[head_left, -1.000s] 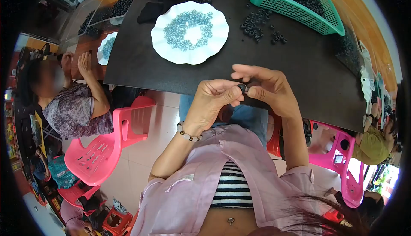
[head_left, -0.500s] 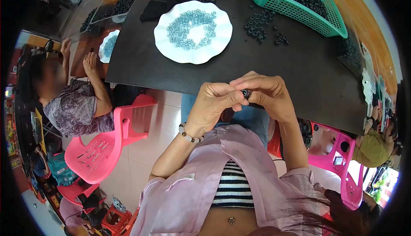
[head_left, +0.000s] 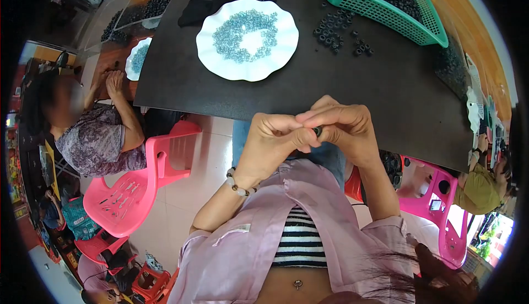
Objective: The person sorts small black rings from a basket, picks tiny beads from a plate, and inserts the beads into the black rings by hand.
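My left hand [head_left: 275, 141] and my right hand [head_left: 347, 127] meet in front of me, just off the table's near edge. Pinched between their thumbs and fingers is a small black ring-shaped piece [head_left: 317, 131]; the fingers cover most of it. Beyond them, a white wavy-edged plate [head_left: 212, 67] carries many small clear bluish pieces [head_left: 237, 31]. Loose black ring-shaped pieces [head_left: 333, 34] lie to the right of the plate. Farther back, a green plastic basket [head_left: 380, 20] is filled with similar black pieces.
The dark table [head_left: 386, 94] spans the space ahead. Black cloth [head_left: 204, 6] lies at its far left. Another person [head_left: 99, 133] works at left beside a second plate [head_left: 131, 70]. Pink chairs [head_left: 121, 199] stand to the left, and another pink chair [head_left: 430, 194] is at right.
My hands have closed further around the black ring-shaped piece, so less of it shows. The person at left has lowered a raised hand toward the other hand.
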Action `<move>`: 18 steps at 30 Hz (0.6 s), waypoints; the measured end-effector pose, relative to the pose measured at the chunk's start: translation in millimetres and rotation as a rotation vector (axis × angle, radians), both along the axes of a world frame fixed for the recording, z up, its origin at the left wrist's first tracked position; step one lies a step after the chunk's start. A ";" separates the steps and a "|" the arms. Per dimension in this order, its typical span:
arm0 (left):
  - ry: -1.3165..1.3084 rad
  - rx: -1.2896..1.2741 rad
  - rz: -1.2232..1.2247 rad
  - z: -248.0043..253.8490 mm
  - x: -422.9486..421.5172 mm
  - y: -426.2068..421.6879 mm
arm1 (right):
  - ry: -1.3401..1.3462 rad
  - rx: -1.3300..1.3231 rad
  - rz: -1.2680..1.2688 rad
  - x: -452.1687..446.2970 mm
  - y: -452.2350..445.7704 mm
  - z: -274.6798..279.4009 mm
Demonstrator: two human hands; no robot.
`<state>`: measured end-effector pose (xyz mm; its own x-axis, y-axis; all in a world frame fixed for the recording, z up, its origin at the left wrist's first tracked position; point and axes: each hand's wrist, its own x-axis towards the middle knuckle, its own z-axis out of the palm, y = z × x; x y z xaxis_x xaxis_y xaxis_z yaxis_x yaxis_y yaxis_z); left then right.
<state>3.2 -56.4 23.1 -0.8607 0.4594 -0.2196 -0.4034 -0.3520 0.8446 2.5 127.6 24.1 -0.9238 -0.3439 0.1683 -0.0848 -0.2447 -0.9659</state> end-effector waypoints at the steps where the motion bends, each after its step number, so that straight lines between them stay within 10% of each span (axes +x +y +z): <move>1: 0.029 -0.049 0.009 -0.1 0.0 1.7 | 0.001 0.001 0.000 0.8 -0.4 -3.0; 18: -0.249 0.227 0.074 -20.5 -9.4 22.3 | -0.254 -0.163 -0.040 -4.0 10.6 -6.0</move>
